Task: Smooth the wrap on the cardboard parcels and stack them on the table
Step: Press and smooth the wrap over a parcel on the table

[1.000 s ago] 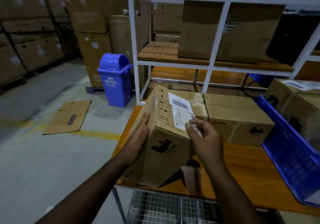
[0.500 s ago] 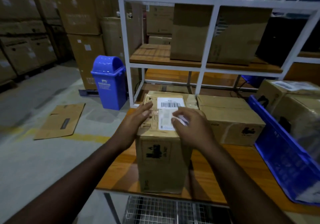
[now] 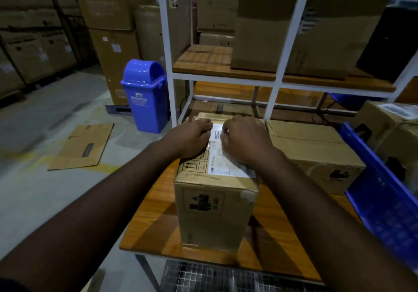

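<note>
A wrapped cardboard parcel (image 3: 214,210) stands upright on the wooden table (image 3: 156,203) in front of me, a white shipping label (image 3: 228,167) on its top face. My left hand (image 3: 192,136) lies on the left part of the top, fingers curled and pressed down. My right hand (image 3: 244,139) presses on the label's far end, fingers bent. Neither hand lifts the parcel. A second, lower parcel (image 3: 314,151) lies just to the right, and another box's edge (image 3: 203,117) shows behind my hands.
A blue crate (image 3: 384,201) holding more parcels (image 3: 389,124) stands on the table's right side. A white shelf frame (image 3: 278,81) with big cartons rises behind. On the floor at left are a blue bin (image 3: 144,95) and a flattened carton (image 3: 83,147). A wire rack (image 3: 203,278) sits under the table.
The parcel went from tilted in my hands to standing flat on the table. Both hands moved onto its top face and slid toward the far edge over the label.
</note>
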`<state>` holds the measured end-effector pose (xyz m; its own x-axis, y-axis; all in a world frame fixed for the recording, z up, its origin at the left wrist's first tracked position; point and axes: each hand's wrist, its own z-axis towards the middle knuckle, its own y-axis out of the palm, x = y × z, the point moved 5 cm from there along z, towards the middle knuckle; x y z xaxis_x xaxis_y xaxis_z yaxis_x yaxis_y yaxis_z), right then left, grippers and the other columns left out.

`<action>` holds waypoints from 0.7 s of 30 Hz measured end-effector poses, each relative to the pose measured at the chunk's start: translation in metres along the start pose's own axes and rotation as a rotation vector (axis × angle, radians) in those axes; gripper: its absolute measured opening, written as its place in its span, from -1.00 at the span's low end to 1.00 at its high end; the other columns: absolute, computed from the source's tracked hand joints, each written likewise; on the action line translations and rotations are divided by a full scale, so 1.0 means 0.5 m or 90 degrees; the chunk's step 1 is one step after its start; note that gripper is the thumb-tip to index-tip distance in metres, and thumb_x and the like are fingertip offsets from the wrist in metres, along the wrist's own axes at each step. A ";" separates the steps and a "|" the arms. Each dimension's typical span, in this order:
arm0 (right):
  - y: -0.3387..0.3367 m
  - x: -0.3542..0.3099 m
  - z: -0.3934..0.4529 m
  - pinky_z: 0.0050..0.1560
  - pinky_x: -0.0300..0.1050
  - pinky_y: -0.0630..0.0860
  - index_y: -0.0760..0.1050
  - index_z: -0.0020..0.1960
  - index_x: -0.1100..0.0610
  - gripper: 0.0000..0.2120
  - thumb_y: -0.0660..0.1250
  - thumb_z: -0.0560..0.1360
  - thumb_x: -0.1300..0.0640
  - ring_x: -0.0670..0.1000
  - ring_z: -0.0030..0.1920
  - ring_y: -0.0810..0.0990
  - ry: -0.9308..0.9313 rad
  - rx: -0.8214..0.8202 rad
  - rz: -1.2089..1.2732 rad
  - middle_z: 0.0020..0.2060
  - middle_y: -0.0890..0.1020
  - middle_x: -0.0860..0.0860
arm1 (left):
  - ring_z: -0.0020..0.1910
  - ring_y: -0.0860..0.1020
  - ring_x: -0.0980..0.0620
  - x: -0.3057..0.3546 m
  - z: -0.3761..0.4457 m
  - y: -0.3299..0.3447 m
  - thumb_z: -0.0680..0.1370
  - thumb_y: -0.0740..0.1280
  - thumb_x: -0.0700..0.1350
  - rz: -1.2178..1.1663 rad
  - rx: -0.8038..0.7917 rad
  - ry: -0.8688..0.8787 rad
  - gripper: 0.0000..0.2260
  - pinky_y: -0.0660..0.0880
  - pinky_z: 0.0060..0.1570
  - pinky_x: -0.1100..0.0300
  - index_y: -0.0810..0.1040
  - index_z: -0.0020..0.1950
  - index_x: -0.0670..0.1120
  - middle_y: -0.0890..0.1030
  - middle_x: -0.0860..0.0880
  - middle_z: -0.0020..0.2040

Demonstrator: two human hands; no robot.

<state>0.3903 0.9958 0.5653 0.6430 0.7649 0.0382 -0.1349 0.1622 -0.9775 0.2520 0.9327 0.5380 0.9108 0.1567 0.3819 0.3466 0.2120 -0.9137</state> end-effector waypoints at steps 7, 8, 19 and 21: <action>0.075 0.027 0.031 0.64 0.18 -0.08 0.12 0.68 0.11 -0.44 -0.10 0.74 -0.07 0.10 0.65 0.14 -0.046 -0.112 0.010 0.67 0.16 0.07 | 0.58 0.29 -0.02 0.002 0.019 0.037 0.62 -0.11 0.13 0.139 0.036 0.038 -0.39 -0.26 0.52 0.02 0.39 0.56 -0.08 0.38 -0.09 0.57; 0.074 0.026 0.033 0.65 0.18 -0.07 0.13 0.68 0.11 -0.44 -0.10 0.74 -0.07 0.11 0.65 0.15 -0.045 -0.111 0.010 0.67 0.16 0.07 | 0.58 0.28 -0.01 0.001 0.019 0.036 0.65 -0.08 0.11 0.126 0.040 0.039 -0.43 -0.25 0.52 0.03 0.38 0.56 -0.08 0.38 -0.09 0.57; 0.025 0.012 -0.060 0.42 0.02 0.32 0.54 0.45 -0.03 -0.58 0.08 0.72 -0.12 0.07 0.42 0.48 -0.026 -0.039 0.141 0.43 0.56 -0.04 | 0.61 0.17 0.00 -0.001 -0.046 0.019 0.67 0.11 0.14 -0.022 0.006 0.030 -0.54 -0.08 0.48 0.10 0.41 0.54 0.05 0.31 0.04 0.61; 0.037 0.014 -0.064 0.64 0.14 0.00 0.39 0.58 -0.03 -0.53 0.02 0.74 -0.11 -0.01 0.59 0.28 -0.019 -0.060 0.147 0.59 0.36 -0.08 | 0.61 0.15 0.05 -0.002 -0.045 0.026 0.69 0.09 0.12 -0.022 -0.008 0.024 -0.54 -0.05 0.43 0.17 0.33 0.59 0.06 0.24 0.05 0.63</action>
<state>0.4164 0.9844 0.5408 0.5809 0.7930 -0.1839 -0.2045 -0.0765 -0.9759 0.2607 0.9139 0.5225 0.9061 0.1133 0.4075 0.3801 0.2046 -0.9020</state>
